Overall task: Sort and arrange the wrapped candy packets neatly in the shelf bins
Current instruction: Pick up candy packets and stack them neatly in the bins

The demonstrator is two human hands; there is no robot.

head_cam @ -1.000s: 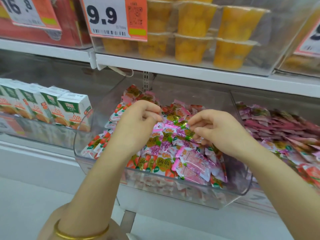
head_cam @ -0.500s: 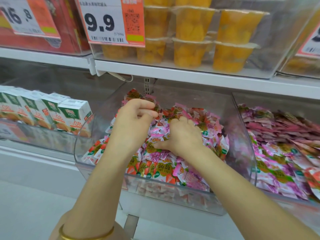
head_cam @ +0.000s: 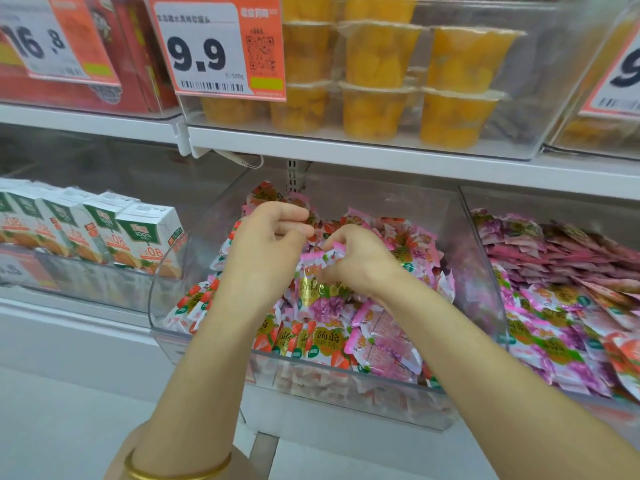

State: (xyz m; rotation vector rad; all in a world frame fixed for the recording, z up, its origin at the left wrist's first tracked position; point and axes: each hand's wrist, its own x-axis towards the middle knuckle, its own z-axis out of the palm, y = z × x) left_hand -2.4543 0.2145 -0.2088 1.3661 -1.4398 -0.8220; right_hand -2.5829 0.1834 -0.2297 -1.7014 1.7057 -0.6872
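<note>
A clear plastic bin (head_cam: 346, 386) on the lower shelf holds a heap of wrapped candy packets (head_cam: 384, 351), pink ones mixed with red strawberry ones. Both hands are inside it, over the middle of the heap. My right hand (head_cam: 360, 261) pinches several pink packets (head_cam: 322, 289) that hang from its fingers. My left hand (head_cam: 266, 247) is curled just to the left, its fingertips closed on red packets at the back of the pile. A second bin (head_cam: 485, 237) to the right holds more pink packets (head_cam: 561, 306).
Small white juice cartons (head_cam: 145, 237) stand in a bin to the left. On the shelf above are stacked cups of yellow fruit (head_cam: 381, 81), a 9.9 price tag (head_cam: 214, 46) and red boxes (head_cam: 131, 57). The upper shelf edge (head_cam: 381, 157) hangs close over the bins.
My right hand came in from the right side of the heap to the middle, beside my left hand, and now lifts pink packets. The view has risen slightly.
</note>
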